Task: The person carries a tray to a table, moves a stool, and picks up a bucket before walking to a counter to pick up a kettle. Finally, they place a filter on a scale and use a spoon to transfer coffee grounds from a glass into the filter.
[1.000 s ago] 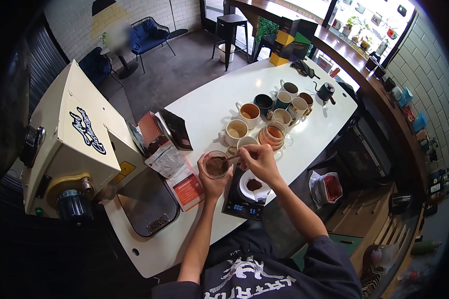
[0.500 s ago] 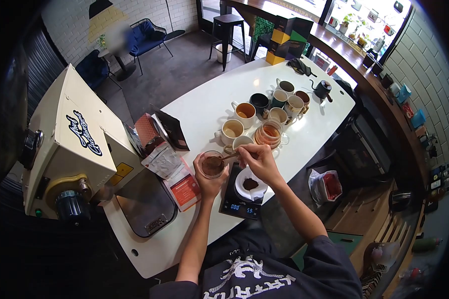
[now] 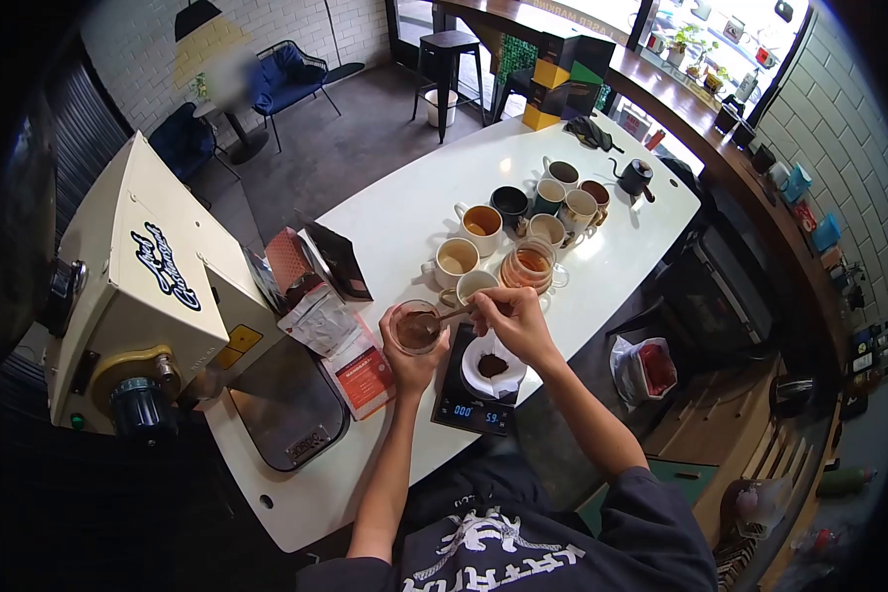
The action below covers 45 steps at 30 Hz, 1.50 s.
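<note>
My left hand [image 3: 414,363] is wrapped round a clear glass [image 3: 416,328] with brown coffee grounds inside. With pinched fingers my right hand [image 3: 503,318] holds a spoon [image 3: 454,316], its bowl inside the glass. Just below my right hand, a white paper filter [image 3: 509,377] holds a small heap of dark grounds and sits over a black scale [image 3: 474,416] with lit digits. A white cup [image 3: 477,282] stands behind my right fingers, partly hidden. Right of it is a glass server [image 3: 529,266] with amber liquid.
Several mugs [image 3: 456,259] stand together beyond my hands. A black kettle [image 3: 636,178] is at the far right of the table. On the left are a cream grinder [image 3: 158,266], a metal tray [image 3: 284,414] and coffee bags [image 3: 321,321]. A seated person [image 3: 232,79] is blurred in the back.
The spoon's bowl has moved within the glass, and the grounds are tilted or shifted there. Both hands stay nearly in place; the view has shifted slightly.
</note>
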Motion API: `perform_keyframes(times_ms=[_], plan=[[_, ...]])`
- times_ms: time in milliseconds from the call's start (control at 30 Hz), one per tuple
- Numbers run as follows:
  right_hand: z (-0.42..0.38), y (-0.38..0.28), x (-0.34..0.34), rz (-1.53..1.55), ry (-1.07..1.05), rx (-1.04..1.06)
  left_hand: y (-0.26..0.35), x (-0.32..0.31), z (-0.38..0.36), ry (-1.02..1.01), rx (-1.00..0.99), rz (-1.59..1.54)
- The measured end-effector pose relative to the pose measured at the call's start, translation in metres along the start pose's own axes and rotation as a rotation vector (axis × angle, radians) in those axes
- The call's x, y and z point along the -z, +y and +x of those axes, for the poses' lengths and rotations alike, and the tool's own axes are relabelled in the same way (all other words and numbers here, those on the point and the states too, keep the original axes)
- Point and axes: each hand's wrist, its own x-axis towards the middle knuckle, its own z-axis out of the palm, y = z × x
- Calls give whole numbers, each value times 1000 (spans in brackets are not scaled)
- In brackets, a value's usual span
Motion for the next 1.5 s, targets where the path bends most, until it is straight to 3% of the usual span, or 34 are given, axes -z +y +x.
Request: perform_keyframes(times_ms=[433, 867, 1133, 1500], plan=[[-4, 0, 2, 9, -92, -27, 0, 1, 0, -14, -4, 16], [-4, 2, 2, 31, -54, -50, 3, 0, 0, 7, -9, 11], [-11, -1, 32, 458, 58, -108, -5, 2, -1, -2, -21, 20], [-72, -31, 76, 107, 127, -22, -2, 1, 0, -1, -57, 100]])
